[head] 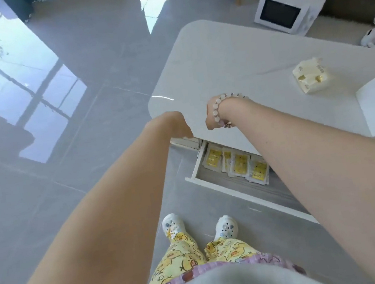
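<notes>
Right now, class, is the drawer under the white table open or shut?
Open: the drawer juts out from under the table, and yellow packets lie exposed inside it.

— Where does the camera sit?
— On the person's head, high above the white table, facing forward and steeply down.
— How near?
— Close: both forearms fill the lower frame, and the open drawer and the shoes lie straight below. The wide lens bends the floor.
— Any overlap?
— This is the single view.
</notes>
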Tool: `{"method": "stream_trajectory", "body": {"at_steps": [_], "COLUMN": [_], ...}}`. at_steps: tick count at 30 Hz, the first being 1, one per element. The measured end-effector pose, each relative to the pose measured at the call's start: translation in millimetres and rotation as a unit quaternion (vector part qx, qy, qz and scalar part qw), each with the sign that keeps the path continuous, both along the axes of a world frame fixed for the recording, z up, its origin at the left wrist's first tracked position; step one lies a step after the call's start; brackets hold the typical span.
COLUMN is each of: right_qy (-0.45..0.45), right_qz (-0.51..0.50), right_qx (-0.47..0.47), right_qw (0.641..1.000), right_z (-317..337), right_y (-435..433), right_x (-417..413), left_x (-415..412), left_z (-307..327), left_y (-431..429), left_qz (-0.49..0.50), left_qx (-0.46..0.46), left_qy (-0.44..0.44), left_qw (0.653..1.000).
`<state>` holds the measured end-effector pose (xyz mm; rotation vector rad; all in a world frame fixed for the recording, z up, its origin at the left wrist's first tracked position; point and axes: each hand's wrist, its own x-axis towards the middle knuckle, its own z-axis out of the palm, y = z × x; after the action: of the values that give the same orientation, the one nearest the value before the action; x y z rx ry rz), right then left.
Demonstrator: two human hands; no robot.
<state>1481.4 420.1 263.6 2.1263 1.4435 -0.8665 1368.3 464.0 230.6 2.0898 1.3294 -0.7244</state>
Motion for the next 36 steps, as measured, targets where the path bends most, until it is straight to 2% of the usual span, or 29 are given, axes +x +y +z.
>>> {"method": "stream_trajectory", "body": {"at_steps": [6, 10, 15, 18, 21, 29, 33, 36], "right_qy": [0.014, -0.010, 0.050, 0.022, 0.030, 0.067, 0.086, 0.101], "right_qz": [0.078, 0.156, 0.217, 0.286, 0.333, 0.487, 0.578, 0.617], "right_qx": [0.007, -0.012, 0.081, 0.174, 0.200, 0.199, 0.182, 0.170], "right_qw": [0.997, 0.988, 0.971, 0.942, 0.921, 0.848, 0.791, 0.762], "right_z": [7.9, 15.7, 30.8, 40.4, 47.5, 44.6, 35.1, 39.6], "right_y": [34.4, 64.2, 111.3, 131.1, 146.0, 178.1, 194.1, 206.1], "right_x": [-85.4, -171.5, -292.3, -361.1, -425.7, -605.9, -702.8, -775.5], "left_x": [-91.2, -184.6, -320.4, -394.1, -458.3, -616.0, -693.0, -746.5], "left_z": [6.7, 19.8, 39.6, 41.5, 43.6, 42.1, 38.0, 48.7], "left_y": [19.1, 35.4, 61.7, 66.2, 61.7, 51.3, 52.8, 60.3], "left_qz": [0.058, 0.130, 0.263, 0.331, 0.377, 0.513, 0.565, 0.609], "left_qx": [0.021, 0.025, 0.110, 0.165, 0.189, 0.197, 0.198, 0.197], "left_qy": [-0.024, -0.018, -0.026, -0.020, 0.003, 0.043, 0.082, 0.088], "left_qw": [0.998, 0.991, 0.958, 0.929, 0.907, 0.834, 0.796, 0.763]}}
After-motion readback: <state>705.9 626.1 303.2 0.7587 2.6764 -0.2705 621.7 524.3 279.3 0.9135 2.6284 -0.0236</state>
